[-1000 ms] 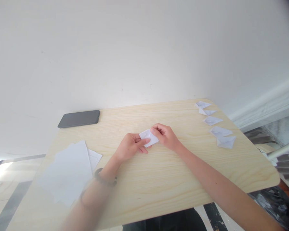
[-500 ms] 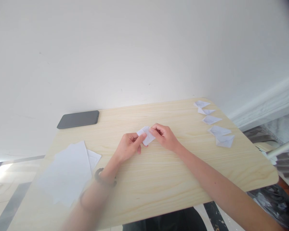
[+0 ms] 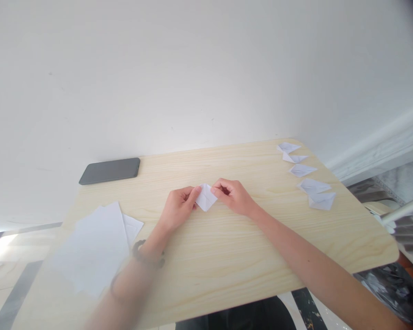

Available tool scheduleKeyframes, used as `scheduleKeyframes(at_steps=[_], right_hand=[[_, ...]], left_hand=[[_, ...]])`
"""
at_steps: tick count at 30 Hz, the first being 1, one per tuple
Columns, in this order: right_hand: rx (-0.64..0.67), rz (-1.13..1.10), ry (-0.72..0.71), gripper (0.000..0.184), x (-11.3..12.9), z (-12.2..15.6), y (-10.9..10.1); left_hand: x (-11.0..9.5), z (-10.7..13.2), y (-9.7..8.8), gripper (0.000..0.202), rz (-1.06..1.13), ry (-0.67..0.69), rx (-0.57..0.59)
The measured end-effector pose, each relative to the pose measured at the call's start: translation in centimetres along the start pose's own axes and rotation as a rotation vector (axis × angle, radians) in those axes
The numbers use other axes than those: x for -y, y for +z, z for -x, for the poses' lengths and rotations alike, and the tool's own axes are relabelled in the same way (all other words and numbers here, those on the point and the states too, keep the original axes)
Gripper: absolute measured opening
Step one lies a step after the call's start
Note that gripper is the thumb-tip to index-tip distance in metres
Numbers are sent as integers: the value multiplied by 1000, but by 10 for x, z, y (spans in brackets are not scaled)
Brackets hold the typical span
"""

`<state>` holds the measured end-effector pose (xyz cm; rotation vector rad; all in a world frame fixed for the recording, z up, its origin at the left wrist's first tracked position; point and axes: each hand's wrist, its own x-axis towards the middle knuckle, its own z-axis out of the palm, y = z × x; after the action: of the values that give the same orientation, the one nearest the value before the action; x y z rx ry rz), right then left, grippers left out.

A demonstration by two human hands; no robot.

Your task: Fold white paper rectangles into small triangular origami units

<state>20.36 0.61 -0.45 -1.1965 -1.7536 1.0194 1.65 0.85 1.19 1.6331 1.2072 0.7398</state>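
A small piece of folded white paper (image 3: 206,198), diamond-shaped with creases across it, is held over the middle of the table. My left hand (image 3: 181,205) pinches its left corner between thumb and fingers. At the opposite corner, my right hand (image 3: 232,196) grips the paper with thumb and forefinger. The undersides of the fingers and the back of the paper are hidden.
Loose white sheets (image 3: 92,247) lie in a pile at the left of the wooden table (image 3: 206,266). A dark phone-like slab (image 3: 110,171) rests near the wall. Several folded paper pieces (image 3: 303,171) line the right side.
The folded paper has turned and now faces up as a flat diamond. My left thumb has drawn back from its middle to the left corner; my right hand stays near the right corner.
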Motion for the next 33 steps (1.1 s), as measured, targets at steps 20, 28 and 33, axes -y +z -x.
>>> scheduleKeyframes(at_steps=[20,28,33], right_hand=[[80,83,-52,25,2,1,0],[46,144,-79,31,1,3,-2],[14,156,-68,32,0,1,-1]], left_hand=[[7,-5,-5,35,193,-60,-117],[11,-5,-11,35,220,-93,11],[13,-6,-8,36,116,-40,-40]])
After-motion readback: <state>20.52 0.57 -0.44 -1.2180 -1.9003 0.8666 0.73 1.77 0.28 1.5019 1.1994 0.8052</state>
